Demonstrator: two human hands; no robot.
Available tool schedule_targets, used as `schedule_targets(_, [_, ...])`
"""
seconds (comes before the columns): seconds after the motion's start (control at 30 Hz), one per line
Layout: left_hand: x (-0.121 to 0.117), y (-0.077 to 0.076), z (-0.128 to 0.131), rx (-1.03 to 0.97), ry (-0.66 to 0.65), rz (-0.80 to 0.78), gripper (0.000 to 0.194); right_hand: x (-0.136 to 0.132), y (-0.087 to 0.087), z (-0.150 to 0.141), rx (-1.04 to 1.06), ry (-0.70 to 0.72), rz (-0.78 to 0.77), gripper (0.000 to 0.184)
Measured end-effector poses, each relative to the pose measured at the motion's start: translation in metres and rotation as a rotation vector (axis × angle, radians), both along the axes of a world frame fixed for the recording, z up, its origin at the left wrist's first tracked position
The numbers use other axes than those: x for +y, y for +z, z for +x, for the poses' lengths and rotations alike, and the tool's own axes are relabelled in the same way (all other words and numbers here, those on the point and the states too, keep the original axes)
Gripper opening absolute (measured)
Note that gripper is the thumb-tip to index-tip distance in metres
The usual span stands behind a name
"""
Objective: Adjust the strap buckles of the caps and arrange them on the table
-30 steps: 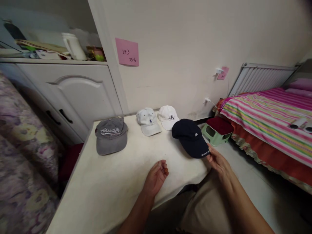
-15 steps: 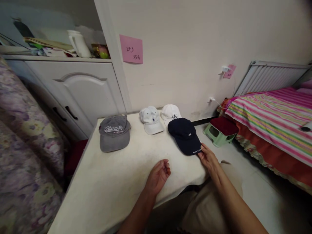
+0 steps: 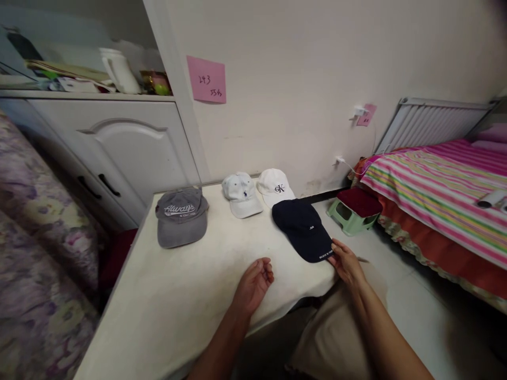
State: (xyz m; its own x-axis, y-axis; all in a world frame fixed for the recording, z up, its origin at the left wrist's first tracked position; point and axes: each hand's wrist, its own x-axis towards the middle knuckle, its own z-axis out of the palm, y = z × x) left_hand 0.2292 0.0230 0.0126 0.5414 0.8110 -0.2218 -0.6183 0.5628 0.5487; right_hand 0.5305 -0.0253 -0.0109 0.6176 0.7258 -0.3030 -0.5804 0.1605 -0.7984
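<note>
At the right end of the table (image 3: 166, 295), my right hand (image 3: 347, 264) pinches the brim of a navy baseball cap (image 3: 299, 227), which has small white lettering on its front and brim edge. My left hand (image 3: 253, 285) is over the table's front part, palm turned inward, fingers loosely curled with nothing visible in them. Behind the navy cap sits a white baseball cap (image 3: 273, 184) with a dark monogram. Left of that one is a pale blue baseball cap (image 3: 241, 195) with a small dark emblem. A grey baseball cap (image 3: 182, 217) with white script lies farther left.
A white cabinet (image 3: 119, 137) and a wall with a pink note (image 3: 206, 79) stand behind the table. To the right are a green stool (image 3: 354, 211) with a red top and a bed with a striped cover (image 3: 428, 179). A floral curtain (image 3: 39, 237) hangs at left.
My right hand has drawn the navy cap slightly toward me, baring more of the white cap behind it. The whole view has shifted a little; my left hand keeps its pose.
</note>
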Motion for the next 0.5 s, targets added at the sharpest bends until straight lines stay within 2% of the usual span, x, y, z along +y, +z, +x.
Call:
schedule_targets(0.27, [-0.002,0.002,0.001,0.038,-0.010,0.046,0.015,-0.009,-0.003,-0.002,-0.009,-0.004,-0.003,0.037])
schedule_targets(0.5, [0.006,0.002,0.014,0.093,-0.052,0.109,0.024,-0.008,-0.005,0.000,-0.042,-0.001,-0.003,0.037])
